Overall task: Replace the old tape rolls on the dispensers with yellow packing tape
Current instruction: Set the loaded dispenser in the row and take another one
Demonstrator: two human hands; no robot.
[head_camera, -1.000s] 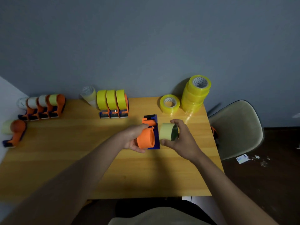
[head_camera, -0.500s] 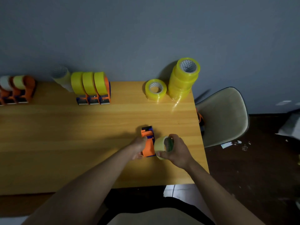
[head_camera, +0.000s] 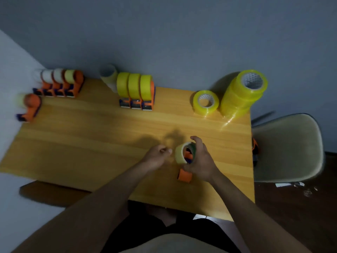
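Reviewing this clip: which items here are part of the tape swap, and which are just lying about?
Part of the job:
right hand gripping the pale old roll
orange dispenser under it
left hand, holding nothing visible
loose yellow roll and yellow stack
refilled dispensers
waiting dispensers

Lying about:
chair
floor scraps

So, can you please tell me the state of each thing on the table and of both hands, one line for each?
left hand: fingers curled, holds nothing.
right hand: grips the pale old roll.
pale old roll: held up, off its dispenser.
orange dispenser: lying on the table, without roll.
three dispensers: upright, loaded with yellow tape.
single yellow roll: lying flat.
yellow stack: leaning.
four far-left dispensers: old rolls still on.
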